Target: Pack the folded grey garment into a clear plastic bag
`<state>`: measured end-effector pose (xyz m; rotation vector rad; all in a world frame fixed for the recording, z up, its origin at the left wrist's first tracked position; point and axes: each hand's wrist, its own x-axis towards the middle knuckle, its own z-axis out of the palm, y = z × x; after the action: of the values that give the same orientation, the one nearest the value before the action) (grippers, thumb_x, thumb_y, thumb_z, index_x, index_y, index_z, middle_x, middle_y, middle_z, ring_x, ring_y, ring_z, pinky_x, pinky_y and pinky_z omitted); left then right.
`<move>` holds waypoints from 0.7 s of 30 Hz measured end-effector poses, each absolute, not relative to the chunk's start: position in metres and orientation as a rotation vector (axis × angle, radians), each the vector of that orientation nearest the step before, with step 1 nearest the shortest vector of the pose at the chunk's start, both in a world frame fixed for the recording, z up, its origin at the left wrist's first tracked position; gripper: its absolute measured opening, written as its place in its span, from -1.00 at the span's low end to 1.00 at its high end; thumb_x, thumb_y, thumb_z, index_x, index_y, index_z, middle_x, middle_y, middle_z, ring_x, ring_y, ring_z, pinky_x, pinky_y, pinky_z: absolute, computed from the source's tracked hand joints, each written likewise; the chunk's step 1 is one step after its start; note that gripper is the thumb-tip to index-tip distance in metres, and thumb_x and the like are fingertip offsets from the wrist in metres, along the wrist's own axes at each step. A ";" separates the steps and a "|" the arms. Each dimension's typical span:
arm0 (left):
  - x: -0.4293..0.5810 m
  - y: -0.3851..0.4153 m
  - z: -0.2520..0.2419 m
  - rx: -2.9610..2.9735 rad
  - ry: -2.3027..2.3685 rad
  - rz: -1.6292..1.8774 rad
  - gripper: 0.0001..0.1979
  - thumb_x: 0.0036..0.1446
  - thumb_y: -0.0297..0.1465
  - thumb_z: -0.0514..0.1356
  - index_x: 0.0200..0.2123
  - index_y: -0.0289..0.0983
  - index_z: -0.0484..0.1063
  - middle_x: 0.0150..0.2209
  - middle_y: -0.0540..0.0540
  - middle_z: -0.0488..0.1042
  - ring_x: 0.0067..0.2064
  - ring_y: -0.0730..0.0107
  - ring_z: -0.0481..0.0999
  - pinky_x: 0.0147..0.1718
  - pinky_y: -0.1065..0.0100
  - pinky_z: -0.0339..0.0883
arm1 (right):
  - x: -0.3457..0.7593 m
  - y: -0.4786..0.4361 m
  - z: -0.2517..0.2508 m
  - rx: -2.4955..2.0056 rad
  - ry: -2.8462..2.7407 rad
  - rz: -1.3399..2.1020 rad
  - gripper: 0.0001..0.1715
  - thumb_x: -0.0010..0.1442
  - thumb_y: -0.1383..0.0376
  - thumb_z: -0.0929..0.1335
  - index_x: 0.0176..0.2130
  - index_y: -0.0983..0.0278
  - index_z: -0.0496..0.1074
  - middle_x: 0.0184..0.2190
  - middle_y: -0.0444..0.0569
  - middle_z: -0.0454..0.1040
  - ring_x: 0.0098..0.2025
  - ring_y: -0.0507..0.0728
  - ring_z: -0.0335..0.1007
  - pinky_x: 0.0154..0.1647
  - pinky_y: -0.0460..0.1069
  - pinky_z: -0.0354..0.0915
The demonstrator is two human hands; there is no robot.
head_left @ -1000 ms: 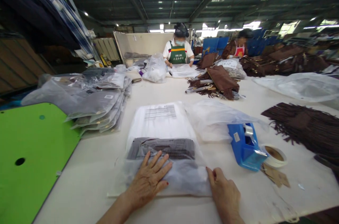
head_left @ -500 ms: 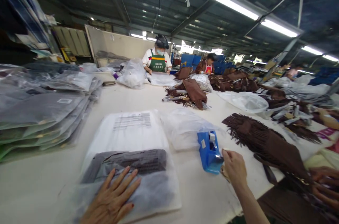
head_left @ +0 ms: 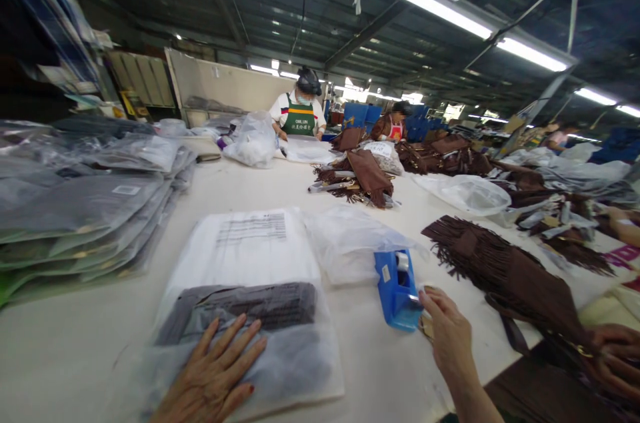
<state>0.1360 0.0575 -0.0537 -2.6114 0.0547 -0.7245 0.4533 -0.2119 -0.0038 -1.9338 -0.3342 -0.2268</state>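
Note:
My left hand [head_left: 215,370] lies flat, fingers spread, on a frosted plastic bag [head_left: 315,370]. Inside the bag a folded dark item [head_left: 295,303] shows through, below a white area with printed lines. My right hand [head_left: 449,330] is closed in a pinch at the front edge of a blue tape dispenser [head_left: 397,293], apparently on the end of the tape; a small pale bit shows at the fingertips. A small tan piece [head_left: 426,326] sits just under those fingers. Behind the dispenser lies another clear plastic bag [head_left: 345,243], partly touching it.
Stacked bagged goods [head_left: 85,210] fill the left. Brown fringed bags [head_left: 367,176] are piled further back. At right, a co-worker's hand [head_left: 620,356] touches a brown fringed bag [head_left: 530,276] at the edge of the white table [head_left: 370,370]. Another co-worker [head_left: 300,113] works across the table.
My right hand has turned slightly and shifted a little right and down, still by the dispenser's front. My left hand has stayed on the bag.

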 end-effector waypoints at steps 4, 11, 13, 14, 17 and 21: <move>0.137 0.057 -0.052 -2.600 0.057 -0.728 -0.48 0.13 -0.11 0.06 0.15 -0.08 0.20 0.16 0.02 0.29 0.23 0.13 0.08 0.24 -0.03 -0.40 | 0.417 -0.231 -0.023 -1.806 -0.145 -0.032 -0.51 -0.16 -0.09 0.39 -0.42 0.27 0.47 -0.23 -0.01 0.45 -0.11 0.18 0.33 -0.13 0.00 0.24; 0.139 0.057 -0.048 -2.605 0.088 -0.745 -0.48 0.11 -0.12 0.09 0.14 -0.10 0.23 0.12 0.02 0.34 0.24 0.16 0.06 0.25 -0.01 -0.41 | 0.406 -0.214 -0.063 -1.648 0.054 0.145 -0.38 -0.23 -0.17 0.36 -0.37 0.27 0.35 -0.60 -0.19 0.39 -0.55 0.03 0.31 -0.53 -0.05 0.29; 0.139 0.057 -0.048 -2.615 0.086 -0.754 -0.49 0.12 -0.12 0.09 0.13 -0.10 0.24 0.12 0.02 0.34 0.24 0.17 0.07 0.25 0.02 -0.40 | 0.409 -0.210 -0.067 -1.673 0.059 0.117 -0.40 -0.20 -0.16 0.35 -0.36 0.27 0.32 -0.63 -0.22 0.36 -0.59 0.01 0.28 -0.59 -0.08 0.27; 0.138 0.057 -0.048 -2.619 0.079 -0.758 -0.50 0.12 -0.12 0.09 0.13 -0.10 0.24 0.13 0.03 0.34 0.24 0.18 0.09 0.26 0.04 -0.40 | 0.410 -0.210 -0.068 -1.694 0.057 0.101 -0.42 -0.17 -0.15 0.34 -0.36 0.27 0.31 -0.63 -0.21 0.36 -0.60 0.01 0.28 -0.61 -0.08 0.26; 0.138 0.057 -0.048 -2.629 0.067 -0.767 -0.51 0.13 -0.13 0.08 0.12 -0.10 0.25 0.12 0.03 0.35 0.21 0.20 0.15 0.26 0.06 -0.39 | 0.409 -0.213 -0.069 -1.786 0.004 0.067 -0.47 -0.07 -0.12 0.30 -0.35 0.27 0.32 -0.61 -0.17 0.39 -0.58 0.03 0.33 -0.61 -0.07 0.30; 0.138 0.056 -0.048 -2.646 0.061 -0.766 -0.52 0.14 -0.16 0.08 0.13 -0.11 0.25 0.13 0.02 0.34 0.18 0.18 0.20 0.26 0.05 -0.40 | 0.402 -0.224 -0.066 -1.966 -0.172 0.020 -0.51 0.05 -0.11 0.22 -0.35 0.24 0.34 -0.61 -0.12 0.42 -0.57 0.09 0.39 -0.59 -0.03 0.33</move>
<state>0.1380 0.0560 -0.0483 -2.6456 0.0607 -0.7657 0.4019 -0.2238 -0.0665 -1.9656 -0.1719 0.0199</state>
